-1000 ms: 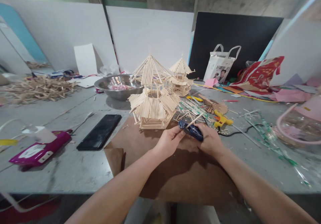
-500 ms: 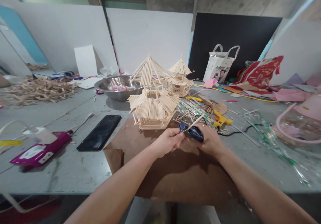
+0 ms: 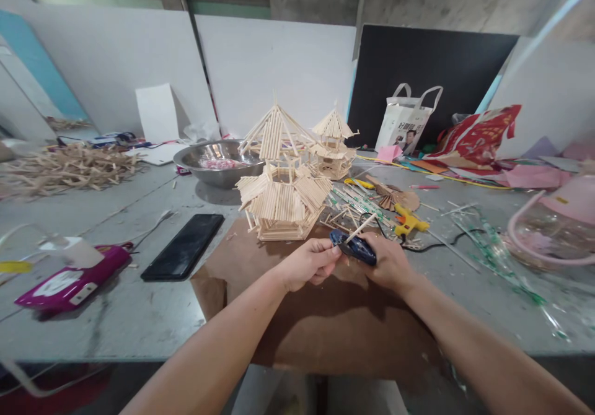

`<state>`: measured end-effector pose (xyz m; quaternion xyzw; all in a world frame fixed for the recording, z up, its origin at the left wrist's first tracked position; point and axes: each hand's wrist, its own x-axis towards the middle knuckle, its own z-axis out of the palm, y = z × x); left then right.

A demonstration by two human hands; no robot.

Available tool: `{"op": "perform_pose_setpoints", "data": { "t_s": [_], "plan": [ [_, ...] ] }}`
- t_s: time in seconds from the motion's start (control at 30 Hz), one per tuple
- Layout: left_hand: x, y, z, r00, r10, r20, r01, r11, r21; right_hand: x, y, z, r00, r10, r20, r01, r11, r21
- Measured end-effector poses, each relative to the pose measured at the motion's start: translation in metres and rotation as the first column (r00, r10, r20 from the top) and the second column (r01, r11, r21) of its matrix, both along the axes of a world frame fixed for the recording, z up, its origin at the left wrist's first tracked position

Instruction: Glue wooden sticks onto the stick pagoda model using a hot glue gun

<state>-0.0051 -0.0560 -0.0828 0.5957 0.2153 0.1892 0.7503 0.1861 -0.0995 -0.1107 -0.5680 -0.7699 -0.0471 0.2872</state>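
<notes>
My right hand (image 3: 388, 260) is closed round a dark blue hand cutter (image 3: 361, 251), its tip pointing left. A thin pale wooden stick (image 3: 363, 227) slants up and right across the cutter's head. My left hand (image 3: 310, 263) pinches beside that head, at the stick's lower end; the fingertips hide just where they grip. Directly behind stands a pavilion model of wooden sticks (image 3: 281, 198), with a pointed roof part-covered in sticks above a wider lower roof. Both hands are over a brown paper-like sheet (image 3: 334, 334).
A second stick pavilion (image 3: 333, 145) and a metal bowl (image 3: 218, 176) stand behind. A yellow glue gun (image 3: 409, 220) lies to the right, near green-marked plastic wrappers (image 3: 502, 266). On the left are a black phone (image 3: 183, 246), a purple power strip (image 3: 74, 279) and a stick pile (image 3: 69, 170).
The stick now shows a shorter length and stands a little steeper at the cutter. Both hands stay in nearly the same place; the view has shifted slightly.
</notes>
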Motion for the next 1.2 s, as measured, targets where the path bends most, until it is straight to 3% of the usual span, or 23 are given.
{"op": "perform_pose_setpoints", "data": {
  "t_s": [0.07, 0.13, 0.27, 0.3, 0.37, 0.47, 0.67, 0.77, 1.2],
  "plan": [
    [0.004, -0.001, -0.002, 0.997, 0.081, -0.009, -0.079, 0.991, 0.104, -0.001, 0.000, 0.003, 0.999, -0.041, -0.011, 0.041, 0.998, -0.054],
    [0.009, -0.002, -0.005, 0.978, 0.207, -0.002, -0.199, 0.939, 0.280, -0.003, 0.001, 0.005, 0.995, -0.097, -0.013, 0.096, 0.990, -0.099],
    [0.014, -0.003, -0.012, 0.871, 0.485, 0.080, -0.421, 0.651, 0.632, -0.007, 0.003, 0.008, 0.981, -0.194, -0.015, 0.190, 0.970, -0.149],
    [0.014, -0.003, -0.013, 0.849, 0.523, 0.082, -0.433, 0.597, 0.676, -0.008, 0.003, 0.008, 0.980, -0.195, -0.024, 0.190, 0.971, -0.147],
    [0.014, -0.004, -0.014, 0.838, 0.542, 0.068, -0.419, 0.559, 0.716, -0.009, 0.003, 0.007, 0.985, -0.167, -0.049, 0.160, 0.979, -0.122],
    [0.013, -0.006, -0.010, 0.872, 0.484, 0.076, -0.393, 0.598, 0.699, -0.007, 0.003, 0.003, 0.992, -0.103, -0.077, 0.100, 0.994, -0.050],
    [0.012, -0.008, 0.000, 0.925, 0.376, 0.061, -0.352, 0.783, 0.513, -0.002, 0.003, -0.001, 0.998, -0.050, -0.046, 0.051, 0.998, 0.029],
    [0.010, -0.006, 0.000, 0.950, 0.311, 0.033, -0.293, 0.849, 0.439, -0.001, 0.004, -0.001, 0.999, -0.045, -0.028, 0.046, 0.998, 0.037],
    [0.006, -0.004, 0.000, 0.977, 0.211, -0.002, -0.205, 0.952, 0.227, 0.001, 0.005, -0.001, 1.000, 0.009, 0.012, -0.010, 0.993, 0.121]
  ]
}}
